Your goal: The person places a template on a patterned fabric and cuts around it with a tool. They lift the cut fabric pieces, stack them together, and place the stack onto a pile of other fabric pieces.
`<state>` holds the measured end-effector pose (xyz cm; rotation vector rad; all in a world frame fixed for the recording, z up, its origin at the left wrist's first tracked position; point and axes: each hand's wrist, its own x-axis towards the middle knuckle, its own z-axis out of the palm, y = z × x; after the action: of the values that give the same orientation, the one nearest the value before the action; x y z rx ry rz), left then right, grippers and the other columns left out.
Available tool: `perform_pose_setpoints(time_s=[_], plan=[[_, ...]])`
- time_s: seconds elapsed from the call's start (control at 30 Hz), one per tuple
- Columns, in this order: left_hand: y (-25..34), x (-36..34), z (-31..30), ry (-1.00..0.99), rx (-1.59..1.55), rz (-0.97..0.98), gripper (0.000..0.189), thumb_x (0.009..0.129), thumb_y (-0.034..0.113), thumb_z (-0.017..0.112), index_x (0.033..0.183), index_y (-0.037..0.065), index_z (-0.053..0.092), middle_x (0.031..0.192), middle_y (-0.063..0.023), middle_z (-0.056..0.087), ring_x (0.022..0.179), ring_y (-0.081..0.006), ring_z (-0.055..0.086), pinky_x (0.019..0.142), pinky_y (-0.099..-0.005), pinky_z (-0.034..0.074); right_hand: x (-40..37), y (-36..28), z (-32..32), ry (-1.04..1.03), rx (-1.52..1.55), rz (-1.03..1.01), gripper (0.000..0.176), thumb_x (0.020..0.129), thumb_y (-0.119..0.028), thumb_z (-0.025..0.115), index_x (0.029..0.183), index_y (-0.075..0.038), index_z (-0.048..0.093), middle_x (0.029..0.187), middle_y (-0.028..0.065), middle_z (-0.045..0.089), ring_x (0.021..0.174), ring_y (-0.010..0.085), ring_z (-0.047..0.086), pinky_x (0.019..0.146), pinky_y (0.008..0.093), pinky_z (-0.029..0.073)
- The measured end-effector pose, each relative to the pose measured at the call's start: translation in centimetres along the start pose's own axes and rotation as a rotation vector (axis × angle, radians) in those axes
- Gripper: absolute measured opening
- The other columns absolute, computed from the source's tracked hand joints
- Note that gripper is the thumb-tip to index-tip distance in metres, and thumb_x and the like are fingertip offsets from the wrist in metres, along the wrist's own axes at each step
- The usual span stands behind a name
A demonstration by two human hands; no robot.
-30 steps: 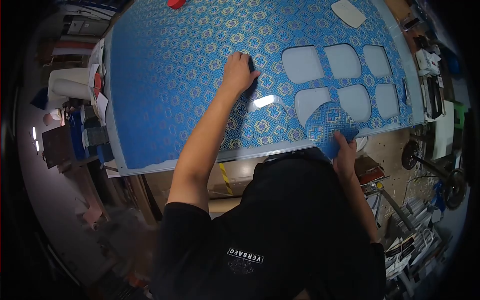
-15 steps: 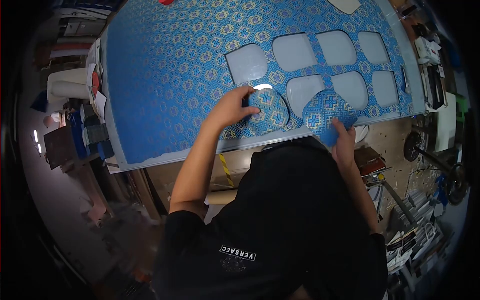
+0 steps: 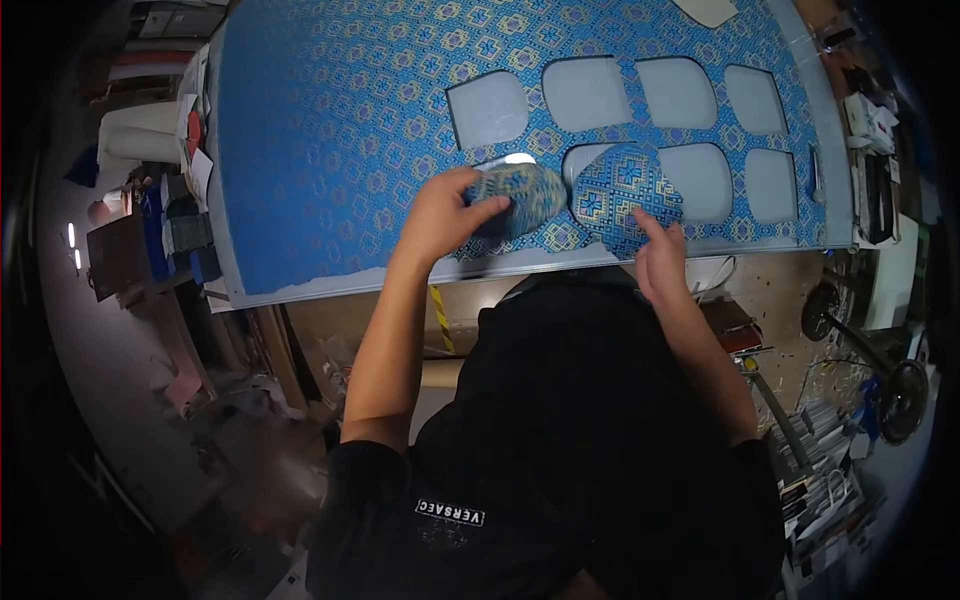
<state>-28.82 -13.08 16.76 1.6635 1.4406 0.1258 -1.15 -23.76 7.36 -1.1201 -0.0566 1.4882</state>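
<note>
My left hand (image 3: pixel 440 213) grips a rounded cut fabric piece (image 3: pixel 520 200), patterned in blue and yellow and smeared by motion, its thumb on the near side. To the right, my right hand (image 3: pixel 662 258) pinches the lower right edge of another rounded patterned piece (image 3: pixel 625 190), one finger lying on its face. That second piece overlaps a cutout in the large blue patterned sheet (image 3: pixel 340 170) behind it. Both hands are over the front edge of the table, with the two pieces almost side by side.
Several rounded cutouts (image 3: pixel 588 95) in the sheet show the grey table surface. A pale template-like piece (image 3: pixel 708 10) lies at the far edge. Rolls and stacked materials (image 3: pixel 135 138) stand at the left. A pedestal fan (image 3: pixel 900 400) and paper piles (image 3: pixel 830 490) are at the right.
The right-hand piece has moved left and up, farther over the sheet and nearer the other piece. My left hand has tilted its piece and shifted slightly left. The view has shifted slightly.
</note>
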Motion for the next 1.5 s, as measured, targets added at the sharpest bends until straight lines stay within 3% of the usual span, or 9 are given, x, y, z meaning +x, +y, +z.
perform_pose_setpoints(time_s=[0.17, 0.27, 0.37, 0.57, 0.73, 1.03, 1.17, 1.23, 1.5], plan=[[2.9, -3.5, -0.7, 0.537, -0.824, 0.11, 0.033, 0.09, 0.01, 0.077, 0.118, -0.002, 0.066, 0.108, -0.0114, 0.074, 0.096, -0.0189, 0.071, 0.087, -0.0344, 0.057, 1.8, 1.1, 0.8, -0.138, 0.107, 0.128, 0.032, 0.097, -0.004, 0.06, 0.129, -0.003, 0.06, 0.129, 0.0083, 0.065, 0.119, 0.0208, 0.061, 0.102, 0.0368, 0.048], [4.7, -4.7, 1.0, 0.5, -1.145, 0.086, 0.043, 0.09, 0.008, 0.077, 0.127, -0.002, 0.058, 0.118, -0.0142, 0.07, 0.105, -0.0223, 0.069, 0.094, -0.0374, 0.056, 2.9, 2.5, 0.9, -0.189, 0.07, 0.19, 0.035, 0.102, -0.016, 0.056, 0.135, -0.004, 0.054, 0.134, 0.011, 0.062, 0.125, 0.0252, 0.059, 0.108, 0.043, 0.047], [3.7, -5.2, 5.0, 0.405, -0.879, -0.157, 0.053, 0.09, 0.012, 0.079, 0.134, -0.001, 0.051, 0.121, -0.0125, 0.066, 0.11, -0.022, 0.065, 0.098, -0.0375, 0.052, 2.3, 2.0, 3.2, -0.322, 0.32, 0.351, 0.042, 0.107, -0.03, 0.049, 0.14, -0.005, 0.053, 0.14, 0.0115, 0.059, 0.132, 0.0263, 0.055, 0.112, 0.0453, 0.042], [-1.5, -4.6, 9.6, 0.649, -0.385, -0.037, 0.061, 0.094, 0.02, 0.076, 0.141, 0.0, 0.044, 0.121, -0.0111, 0.059, 0.111, -0.0208, 0.058, 0.099, -0.0358, 0.048, 2.3, 4.3, 4.6, -0.346, 0.218, 0.357, 0.053, 0.107, -0.042, 0.048, 0.146, -0.005, 0.048, 0.145, 0.0105, 0.056, 0.135, 0.0266, 0.052, 0.115, 0.0465, 0.039], [-2.2, -1.7, 9.2, 0.307, -1.751, -0.213, 0.051, 0.108, 0.045, 0.045, 0.138, 0.004, 0.054, 0.133, -0.0136, 0.063, 0.123, -0.0296, 0.059, 0.107, -0.0489, 0.047, 1.0, 6.0, 4.9, -0.454, 0.1, 0.208, 0.05, 0.105, -0.028, 0.056, 0.148, -0.004, 0.045, 0.146, 0.0111, 0.054, 0.136, 0.0277, 0.051, 0.116, 0.0483, 0.038], [-5.8, -0.8, 5.8, -0.02, -1.944, -0.127, 0.046, 0.111, 0.039, 0.041, 0.139, 0.005, 0.054, 0.135, -0.0113, 0.063, 0.124, -0.0283, 0.059, 0.111, -0.0461, 0.042, -2.9, 10.6, 7.9, -0.404, -0.117, -0.176, 0.061, 0.097, -0.015, 0.064, 0.15, -0.001, 0.037, 0.147, 0.0155, 0.051, 0.131, 0.0314, 0.054, 0.113, 0.0491, 0.042], [-12.5, -2.1, 2.9, 0.01, -1.141, -0.029, 0.038, 0.107, 0.029, 0.052, 0.132, 0.001, 0.059, 0.13, -0.0123, 0.063, 0.118, -0.0281, 0.058, 0.104, -0.0424, 0.043, -3.1, 14.1, 10.2, 0.001, -0.19, -0.201, 0.054, 0.1, -0.016, 0.063, 0.147, -0.001, 0.041, 0.141, 0.0173, 0.056, 0.122, 0.0325, 0.06, 0.107, 0.0491, 0.048], [-14.7, -3.1, -0.8, 0.294, 0.036, 0.344, 0.039, 0.098, 0.023, 0.066, 0.129, -0.001, 0.062, 0.127, -0.0165, 0.059, 0.118, -0.0337, 0.054, 0.102, -0.0446, 0.043, -3.7, 15.0, 11.0, 0.039, -0.07, -0.221, 0.05, 0.1, -0.013, 0.064, 0.144, -0.001, 0.045, 0.137, 0.0157, 0.058, 0.121, 0.0298, 0.061, 0.105, 0.0459, 0.049], [-18.8, -1.7, -3.3, 0.362, 0.376, 0.487, 0.054, 0.087, 0.022, 0.076, 0.133, -0.001, 0.058, 0.132, -0.0204, 0.053, 0.121, -0.0387, 0.05, 0.102, -0.0505, 0.042, -5.0, 17.8, 10.7, 0.22, 0.152, -0.24, 0.044, 0.099, -0.011, 0.065, 0.14, -0.001, 0.051, 0.133, 0.0149, 0.061, 0.117, 0.0306, 0.063, 0.103, 0.0463, 0.052]])
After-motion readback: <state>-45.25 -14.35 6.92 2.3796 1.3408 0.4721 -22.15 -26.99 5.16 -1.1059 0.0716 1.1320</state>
